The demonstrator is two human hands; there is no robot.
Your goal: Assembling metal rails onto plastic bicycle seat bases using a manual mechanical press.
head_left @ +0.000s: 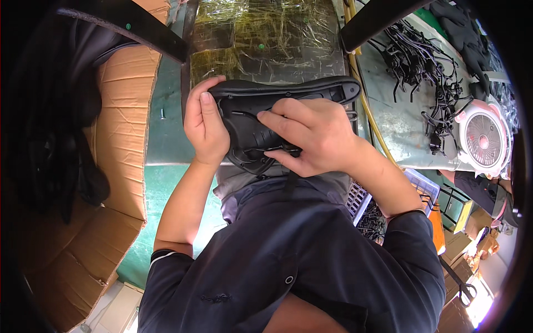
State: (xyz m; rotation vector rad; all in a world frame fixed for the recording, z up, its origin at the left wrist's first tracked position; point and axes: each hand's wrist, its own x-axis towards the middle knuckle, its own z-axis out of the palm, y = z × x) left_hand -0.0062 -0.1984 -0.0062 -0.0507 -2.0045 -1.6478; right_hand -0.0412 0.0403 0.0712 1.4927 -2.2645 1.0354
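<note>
A black moulded piece (250, 133), shaped like a bicycle saddle turned underside up, rests between my hands at the table's near edge, close against my body. Its long padded rim (277, 87) faces away from me. My left hand (207, 122) is closed on the left end, fingers over the far edge and thumb along the inside. Over the hollow, my right hand (313, 133) bends its fingers around a thin black bent rod (244, 114). Another dark rod part (260, 149) shows beside the right thumb. The right palm hides much of the piece's right half.
Ahead stands a block covered in clear and yellowish tape (266, 39), between dark metal bars (383, 25). Many black bent rods (416, 61) lie at the right, near a pink-and-white fan (483, 141). A cardboard box (125, 116) with black items is left; a bolt (162, 114) lies nearby.
</note>
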